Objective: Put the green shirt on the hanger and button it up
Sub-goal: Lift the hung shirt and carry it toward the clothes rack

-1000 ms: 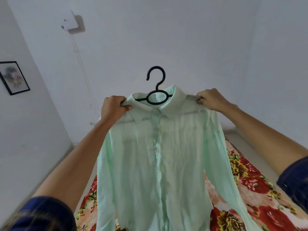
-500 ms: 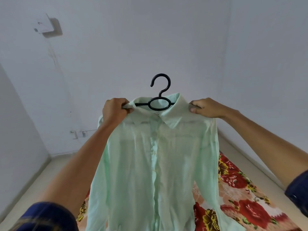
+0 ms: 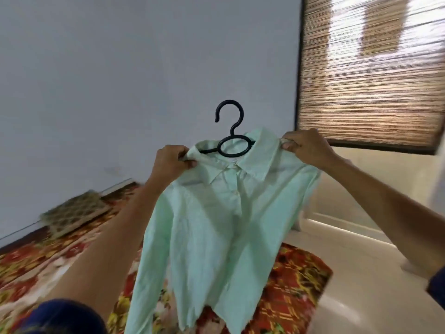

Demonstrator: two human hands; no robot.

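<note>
Nearest, at the lower left corner of the frame: a dark blue sleeve (image 3: 65,317), with a second sliver of blue at the right edge. Both forearms reach up and away from the camera.

Item, centre frame: green shirt (image 3: 216,225), pale mint, front closed down the placket, hung on a black hanger (image 3: 230,141) whose hook stands clear above the collar (the hem and one sleeve trail toward the bottom edge).

Item, left hand (image 3: 171,162): fingers curled tight on the shirt's shoulder, left of the collar.

Item, right hand (image 3: 305,147): pinching the opposite shoulder, right of centre. The hands are well apart, holding the garment spread in the air.

Below and behind: floral bedspread (image 3: 296,285), red and yellow, lower frame; a patterned cushion (image 3: 72,210) at mid left.

Farthest: white wall (image 3: 120,68), upper left; woven blind (image 3: 370,75), upper right.
</note>
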